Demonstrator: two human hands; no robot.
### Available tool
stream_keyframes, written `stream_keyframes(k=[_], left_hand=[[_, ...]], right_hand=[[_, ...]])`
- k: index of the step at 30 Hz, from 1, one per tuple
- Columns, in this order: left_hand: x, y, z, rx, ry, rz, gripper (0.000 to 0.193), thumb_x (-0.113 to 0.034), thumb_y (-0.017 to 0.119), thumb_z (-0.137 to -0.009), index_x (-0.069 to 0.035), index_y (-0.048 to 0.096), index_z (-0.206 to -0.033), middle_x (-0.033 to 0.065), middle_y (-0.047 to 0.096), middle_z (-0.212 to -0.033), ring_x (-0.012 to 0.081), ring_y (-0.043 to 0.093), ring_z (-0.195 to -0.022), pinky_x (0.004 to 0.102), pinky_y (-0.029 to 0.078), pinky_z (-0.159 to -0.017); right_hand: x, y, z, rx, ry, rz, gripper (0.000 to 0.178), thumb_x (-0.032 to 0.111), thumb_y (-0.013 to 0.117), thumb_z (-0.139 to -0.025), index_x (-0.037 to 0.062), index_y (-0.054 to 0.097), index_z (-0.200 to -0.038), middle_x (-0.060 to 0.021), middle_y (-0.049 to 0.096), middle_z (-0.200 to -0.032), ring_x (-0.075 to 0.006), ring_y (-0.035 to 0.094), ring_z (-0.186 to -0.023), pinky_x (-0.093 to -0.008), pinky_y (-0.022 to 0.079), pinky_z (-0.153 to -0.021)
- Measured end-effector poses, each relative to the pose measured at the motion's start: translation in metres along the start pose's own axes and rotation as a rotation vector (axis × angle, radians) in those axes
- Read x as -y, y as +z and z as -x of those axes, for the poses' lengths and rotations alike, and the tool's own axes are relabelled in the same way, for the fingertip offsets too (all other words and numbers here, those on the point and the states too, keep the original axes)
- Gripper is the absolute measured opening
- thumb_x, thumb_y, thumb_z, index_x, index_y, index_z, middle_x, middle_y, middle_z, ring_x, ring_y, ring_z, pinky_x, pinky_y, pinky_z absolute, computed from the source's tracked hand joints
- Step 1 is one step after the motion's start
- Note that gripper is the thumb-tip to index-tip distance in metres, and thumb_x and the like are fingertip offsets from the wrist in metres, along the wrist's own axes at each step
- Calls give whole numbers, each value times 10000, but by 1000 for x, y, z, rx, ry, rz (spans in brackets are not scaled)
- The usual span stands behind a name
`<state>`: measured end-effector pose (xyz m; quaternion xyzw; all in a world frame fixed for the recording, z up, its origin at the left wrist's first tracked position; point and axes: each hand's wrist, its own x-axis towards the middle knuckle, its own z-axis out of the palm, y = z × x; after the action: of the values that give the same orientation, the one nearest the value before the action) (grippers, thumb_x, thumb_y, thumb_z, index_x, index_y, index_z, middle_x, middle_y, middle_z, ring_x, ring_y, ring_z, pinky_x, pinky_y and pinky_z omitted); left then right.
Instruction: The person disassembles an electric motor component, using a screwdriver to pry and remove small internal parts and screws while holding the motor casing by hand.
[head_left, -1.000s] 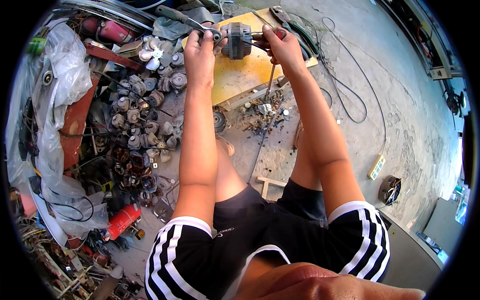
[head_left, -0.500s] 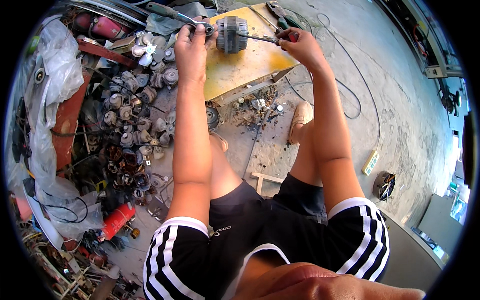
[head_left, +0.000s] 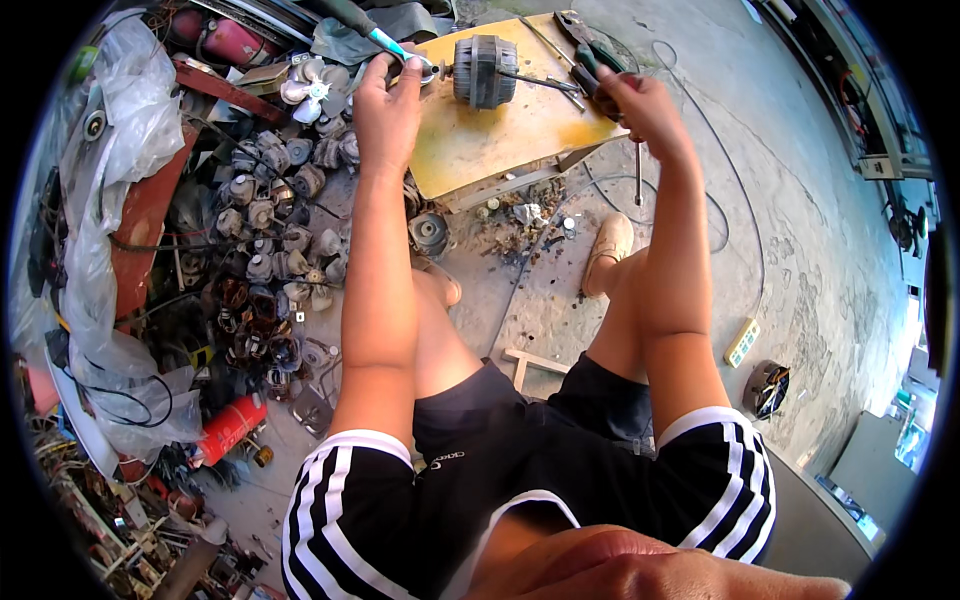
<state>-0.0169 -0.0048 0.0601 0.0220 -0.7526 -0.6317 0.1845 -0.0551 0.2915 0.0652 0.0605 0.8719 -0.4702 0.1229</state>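
Note:
A finned grey electric motor [head_left: 485,72] lies on its side on a yellow-topped low table [head_left: 450,155], with a dark shaft running out to its right. My left hand [head_left: 388,110] is closed around the head end of a ratchet wrench [head_left: 383,40] with a dark and teal handle, right by the motor's left end. To the right of the shaft's tip, my right hand [head_left: 650,108] has its fingers closed beside a dark handle. A thin metal rod [head_left: 639,175] hangs below that hand; its grip is hidden. Green-handled pliers [head_left: 592,58] lie just beyond.
Small motors and fan parts [head_left: 270,200] are heaped on the floor at left, beside a plastic sheet [head_left: 130,110] and a red cylinder [head_left: 230,430]. Dark scraps [head_left: 530,225] lie before the table. At right are a cable [head_left: 755,220], a power strip [head_left: 742,343] and a round coil-like part [head_left: 768,388].
My right hand has moved right, away from the end of the motor's shaft, and the rod below it now shows. The wrench stays at the motor's left end. The whole view has shifted slightly.

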Motion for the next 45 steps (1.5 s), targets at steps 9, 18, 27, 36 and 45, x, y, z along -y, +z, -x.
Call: stream_keyframes(k=[9, 18, 27, 36, 45], left_hand=[[4, -32, 16, 98, -266, -389, 380, -316, 589, -887, 61, 624, -917, 107, 660, -756, 164, 659, -637, 307, 502, -610], [-27, 11, 21, -48, 120, -321, 325, -316, 417, -984, 6, 459, -975, 218, 595, -794, 376, 601, -750, 436, 452, -662], [-28, 97, 44, 237, 214, -124, 286, -293, 534, -963, -12, 486, -961, 79, 625, -758, 172, 588, -691, 335, 479, -677], [-46, 119, 8, 356, -5, 87, 343, -349, 365, -1020, -92, 571, -1115, -21, 590, -854, 52, 505, -688, 209, 405, -582], [-51, 144, -72, 662, -371, -10, 214, -130, 440, -993, 11, 531, -1125, 86, 620, -988, 196, 630, -892, 299, 537, -817]], right_hand=[[7, -47, 23, 188, -115, -971, 510, 504, 425, -919, 29, 606, -879, -64, 632, -770, -90, 539, -621, -186, 419, -504], [1, -36, 29, 164, -70, -1013, 497, 487, 454, -927, 6, 576, -900, -31, 498, -682, -57, 314, -487, -178, 252, -418], [-24, -63, 30, -307, -27, -833, 528, 483, 438, -938, 5, 631, -821, -11, 502, -644, -51, 295, -484, -193, 238, -426], [-45, -83, 38, -365, -21, -611, 549, 558, 540, -894, 35, 676, -988, -13, 620, -763, -54, 497, -610, -189, 427, -543], [-59, -67, 32, -308, -318, -597, 456, 462, 626, -878, 18, 719, -914, -33, 677, -733, -92, 590, -628, -250, 495, -616]])
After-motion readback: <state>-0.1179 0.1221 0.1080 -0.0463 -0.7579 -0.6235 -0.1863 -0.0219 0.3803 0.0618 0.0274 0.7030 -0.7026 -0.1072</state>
